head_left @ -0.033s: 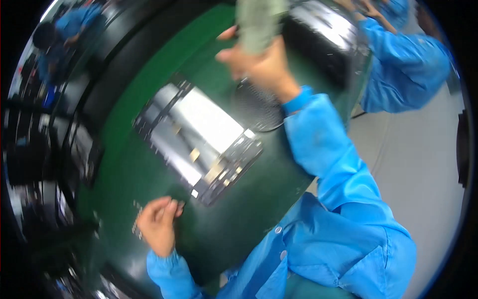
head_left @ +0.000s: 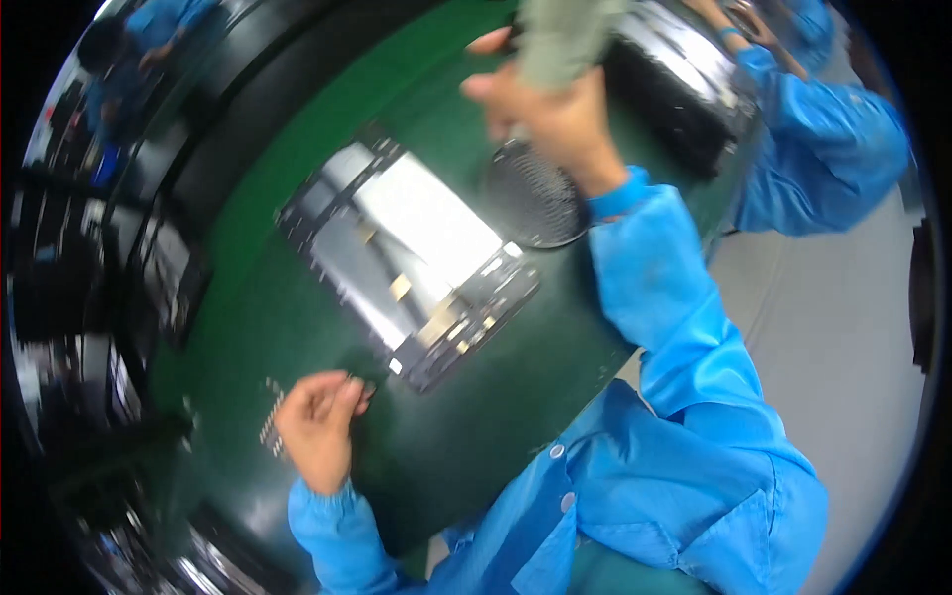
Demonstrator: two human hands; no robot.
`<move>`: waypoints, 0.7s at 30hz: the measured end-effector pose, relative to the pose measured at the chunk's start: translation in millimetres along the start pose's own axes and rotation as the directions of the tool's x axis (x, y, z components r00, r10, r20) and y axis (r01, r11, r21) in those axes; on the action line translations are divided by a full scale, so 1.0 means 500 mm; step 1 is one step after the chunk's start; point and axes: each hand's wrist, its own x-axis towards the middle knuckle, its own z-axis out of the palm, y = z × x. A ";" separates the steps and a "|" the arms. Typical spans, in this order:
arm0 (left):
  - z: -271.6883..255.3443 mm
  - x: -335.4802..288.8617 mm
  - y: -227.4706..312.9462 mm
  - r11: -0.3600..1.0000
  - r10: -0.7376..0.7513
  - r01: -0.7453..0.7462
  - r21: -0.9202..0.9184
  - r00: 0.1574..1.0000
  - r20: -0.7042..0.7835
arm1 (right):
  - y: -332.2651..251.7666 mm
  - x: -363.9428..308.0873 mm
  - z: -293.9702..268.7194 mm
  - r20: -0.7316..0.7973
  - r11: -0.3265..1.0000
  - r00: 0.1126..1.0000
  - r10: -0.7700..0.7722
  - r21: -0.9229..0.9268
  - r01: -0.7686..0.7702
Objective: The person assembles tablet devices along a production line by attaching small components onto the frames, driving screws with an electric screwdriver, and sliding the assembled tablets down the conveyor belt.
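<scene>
In front of me lies an opened flat device point(head_left: 461, 220), dark-framed, with bright silver plates, a ribbon cable and small parts along its near end. My left hand point(head_left: 322, 421) is closed, thumb and fingertips pinching a small dark piece point(head_left: 368, 389) near that end. Beside this hand runs a short row of tiny light pieces point(head_left: 270, 426). My right hand point(head_left: 555, 119), blurred, is closed around a thick pale grey-green tool point(head_left: 565, 40) that runs out of the top edge; its kind cannot be made out. Below this hand sits a round black mesh-like dish point(head_left: 535, 203), partly covered by it.
A stack of dark, shiny-topped flat parts point(head_left: 679, 84) stands at the far right of the green table point(head_left: 248, 288). Close behind it is a co-worker's blue sleeve point(head_left: 833, 149). Another person point(head_left: 124, 59) works at the far left. Dark racks and equipment point(head_left: 59, 307) line the left side.
The whole scene sits slightly further right and mostly higher in the picture, as the view has shifted. Both hands keep the same holds.
</scene>
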 end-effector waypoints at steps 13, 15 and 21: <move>0.027 0.047 -0.001 0.998 0.043 -0.044 0.043 0.998 0.041 | -0.136 -0.147 0.232 0.358 0.916 0.913 0.195 0.268 -0.300; 0.033 0.051 -0.001 0.996 0.088 -0.088 0.007 0.995 0.049 | -0.131 -0.149 0.241 0.383 0.885 0.896 0.226 0.303 -0.353; 0.038 0.061 0.004 1.000 0.015 -0.016 0.011 0.990 0.139 | -0.102 -0.149 0.244 0.429 0.881 0.865 0.258 0.264 -0.393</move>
